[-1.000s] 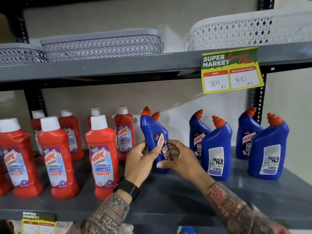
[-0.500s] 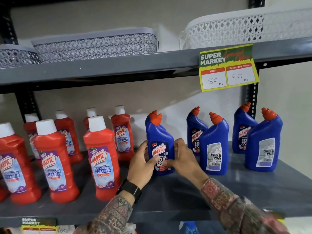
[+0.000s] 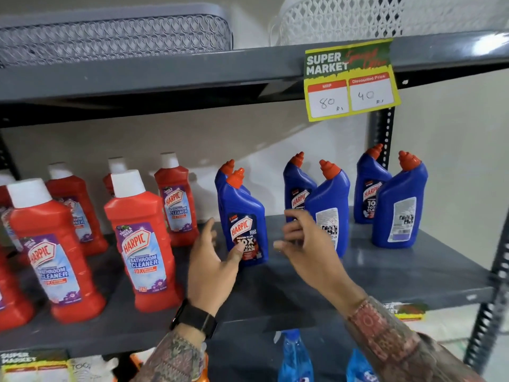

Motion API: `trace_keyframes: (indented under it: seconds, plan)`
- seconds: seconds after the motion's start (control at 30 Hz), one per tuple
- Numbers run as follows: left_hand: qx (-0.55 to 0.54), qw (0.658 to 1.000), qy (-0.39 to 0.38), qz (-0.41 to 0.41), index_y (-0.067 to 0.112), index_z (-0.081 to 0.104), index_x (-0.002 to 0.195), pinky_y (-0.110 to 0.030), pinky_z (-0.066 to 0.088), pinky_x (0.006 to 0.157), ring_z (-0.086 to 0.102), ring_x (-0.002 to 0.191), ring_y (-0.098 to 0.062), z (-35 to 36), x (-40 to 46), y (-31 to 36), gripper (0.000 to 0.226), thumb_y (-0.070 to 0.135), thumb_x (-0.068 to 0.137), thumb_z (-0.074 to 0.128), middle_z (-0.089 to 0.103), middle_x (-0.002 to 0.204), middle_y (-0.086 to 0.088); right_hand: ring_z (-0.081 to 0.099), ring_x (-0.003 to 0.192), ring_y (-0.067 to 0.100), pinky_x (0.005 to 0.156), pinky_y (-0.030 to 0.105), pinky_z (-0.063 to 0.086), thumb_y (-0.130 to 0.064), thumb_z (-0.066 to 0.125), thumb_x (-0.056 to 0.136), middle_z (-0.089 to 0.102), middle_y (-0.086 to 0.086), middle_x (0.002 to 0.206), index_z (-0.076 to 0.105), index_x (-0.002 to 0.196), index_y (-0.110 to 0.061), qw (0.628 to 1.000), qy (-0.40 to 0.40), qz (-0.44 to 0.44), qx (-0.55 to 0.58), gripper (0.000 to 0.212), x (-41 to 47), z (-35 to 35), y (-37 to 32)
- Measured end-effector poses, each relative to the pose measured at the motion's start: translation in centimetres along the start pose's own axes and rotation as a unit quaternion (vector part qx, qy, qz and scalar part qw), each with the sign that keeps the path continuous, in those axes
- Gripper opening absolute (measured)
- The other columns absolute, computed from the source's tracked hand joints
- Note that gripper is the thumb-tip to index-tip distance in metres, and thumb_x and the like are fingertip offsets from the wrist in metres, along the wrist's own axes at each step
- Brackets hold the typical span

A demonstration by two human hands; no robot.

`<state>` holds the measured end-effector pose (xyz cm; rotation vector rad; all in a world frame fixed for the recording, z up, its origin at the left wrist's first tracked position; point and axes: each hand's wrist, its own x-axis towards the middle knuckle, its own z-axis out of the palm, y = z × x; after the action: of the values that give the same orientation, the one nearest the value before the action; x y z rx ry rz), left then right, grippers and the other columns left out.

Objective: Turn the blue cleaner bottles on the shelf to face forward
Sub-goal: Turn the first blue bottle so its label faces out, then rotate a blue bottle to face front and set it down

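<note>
Several blue cleaner bottles with orange caps stand on the grey shelf (image 3: 385,274). The front left blue bottle (image 3: 245,216) shows its Harpic label forward, with another blue bottle right behind it. My left hand (image 3: 212,266) is open, its thumb just touching that bottle's lower left. My right hand (image 3: 305,244) is open and apart from it, in front of the middle front bottle (image 3: 330,208), which shows its white back label. The right front bottle (image 3: 399,208) also shows its back label. Two rear bottles (image 3: 297,188) (image 3: 369,186) show front labels.
Several red Harpic bathroom cleaner bottles (image 3: 140,238) fill the shelf's left half. A yellow price tag (image 3: 349,81) hangs from the upper shelf, which carries grey and white baskets (image 3: 115,34). A black upright (image 3: 493,293) stands at the right. Spray bottles (image 3: 294,357) sit below.
The front left blue bottle was turned until its label faces forward and set down. Both hands have let go and opened, the right hand moving right toward the middle bottle.
</note>
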<state>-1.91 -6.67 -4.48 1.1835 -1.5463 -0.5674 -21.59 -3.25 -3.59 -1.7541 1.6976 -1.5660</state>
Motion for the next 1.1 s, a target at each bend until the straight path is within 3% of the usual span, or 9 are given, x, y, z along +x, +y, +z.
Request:
trace_keyframes:
  seconds: [0.1, 0.23, 0.4, 0.47, 0.53, 0.8, 0.9, 1.0, 1.1]
  plan:
    - [-0.027, 0.998, 0.024, 0.043, 0.031, 0.059, 0.137, -0.03, 0.056, 0.089, 0.067, 0.105, -0.008, 1.5, -1.9, 1.4, 0.054, 0.023, 0.087, 0.077, 0.07, 0.119, 0.01, 0.067, 0.098, 0.001, 0.079, 0.009, 0.053, -0.01, 0.079, 0.086, 0.067, -0.01, 0.109, 0.055, 0.13, -0.029, 0.994, 0.091, -0.043, 0.037, 0.054, -0.7, -3.3, 1.3]
    - [-0.055, 0.996, -0.057, 0.036, 0.024, 0.074, 0.115, -0.023, 0.057, 0.082, 0.072, 0.086, -0.01, 5.4, -2.2, 4.4, 0.027, 0.014, 0.091, 0.071, 0.078, 0.095, 0.008, 0.061, 0.114, 0.009, 0.09, 0.027, 0.057, -0.004, 0.075, 0.088, 0.058, -0.004, 0.125, 0.05, 0.138, -0.023, 0.979, 0.186, -0.084, 0.021, 0.058, -0.4, -6.5, 3.8]
    - [-0.072, 0.979, -0.191, -0.027, 0.026, 0.038, 0.151, -0.034, 0.05, 0.105, 0.061, 0.117, -0.008, 11.5, 0.2, 6.7, 0.062, 0.019, 0.096, 0.068, 0.059, 0.136, 0.008, 0.055, 0.127, 0.018, 0.102, 0.041, 0.054, -0.014, 0.087, 0.078, 0.051, -0.001, 0.139, 0.036, 0.148, -0.024, 0.996, 0.068, 0.049, -0.022, 0.087, 2.4, -9.1, 6.9]
    - [-0.09, 0.973, -0.209, -0.034, 0.019, 0.034, 0.152, -0.028, 0.054, 0.099, 0.063, 0.112, -0.006, 13.1, 1.4, 6.7, 0.064, 0.012, 0.097, 0.066, 0.059, 0.142, 0.0, 0.062, 0.12, 0.021, 0.099, 0.043, 0.056, -0.016, 0.094, 0.07, 0.06, -0.003, 0.129, 0.042, 0.141, -0.021, 0.994, -0.007, 0.112, -0.003, 0.088, 3.6, -9.7, 7.7]
    - [-0.073, 0.971, -0.226, -0.039, 0.013, 0.043, 0.146, -0.013, 0.056, 0.078, 0.065, 0.098, 0.003, 13.8, 1.9, 6.6, 0.053, 0.008, 0.098, 0.064, 0.065, 0.136, -0.005, 0.069, 0.109, 0.019, 0.095, 0.044, 0.059, -0.014, 0.096, 0.065, 0.068, -0.007, 0.113, 0.053, 0.126, -0.02, 0.987, -0.066, 0.141, 0.026, 0.075, 4.1, -9.9, 8.4]
    - [-0.043, 0.983, -0.178, -0.027, 0.012, 0.051, 0.142, -0.003, 0.051, 0.063, 0.065, 0.087, 0.008, 14.3, 1.8, 7.0, 0.05, 0.012, 0.095, 0.068, 0.069, 0.111, 0.006, 0.072, 0.092, 0.007, 0.083, 0.035, 0.063, -0.018, 0.094, 0.068, 0.074, -0.008, 0.103, 0.063, 0.11, -0.02, 0.992, -0.095, 0.085, -0.017, 0.052, 4.5, -9.9, 9.6]
    - [-0.079, 0.987, -0.139, -0.015, 0.015, 0.051, 0.142, -0.003, 0.051, 0.062, 0.068, 0.08, 0.016, 14.1, 1.6, 8.3, 0.053, 0.013, 0.093, 0.071, 0.069, 0.112, 0.007, 0.07, 0.082, 0.005, 0.082, 0.035, 0.062, -0.023, 0.094, 0.069, 0.073, -0.01, 0.091, 0.063, 0.107, -0.02, 0.996, -0.054, 0.064, -0.006, 0.049, 4.6, -10.1, 8.9]
    - [-0.096, 0.993, -0.06, 0.029, 0.024, 0.054, 0.141, -0.008, 0.056, 0.068, 0.07, 0.094, 0.008, 14.2, 0.9, 9.8, 0.058, 0.024, 0.088, 0.078, 0.071, 0.122, 0.009, 0.062, 0.07, 0.007, 0.073, 0.033, 0.056, -0.034, 0.093, 0.07, 0.064, -0.012, 0.076, 0.06, 0.1, -0.022, 0.998, 0.003, 0.044, -0.044, 0.046, 4.3, -10.3, 7.2]
    - [-0.152, 0.984, -0.083, 0.026, 0.036, 0.055, 0.134, -0.012, 0.057, 0.068, 0.072, 0.089, 0.01, 14.9, -0.2, 11.2, 0.059, 0.033, 0.082, 0.083, 0.074, 0.105, 0.02, 0.064, 0.071, 0.011, 0.071, 0.033, 0.055, -0.041, 0.089, 0.071, 0.064, -0.013, 0.076, 0.054, 0.096, -0.027, 0.994, 0.027, -0.016, -0.106, 0.045, 3.4, -10.2, 5.6]
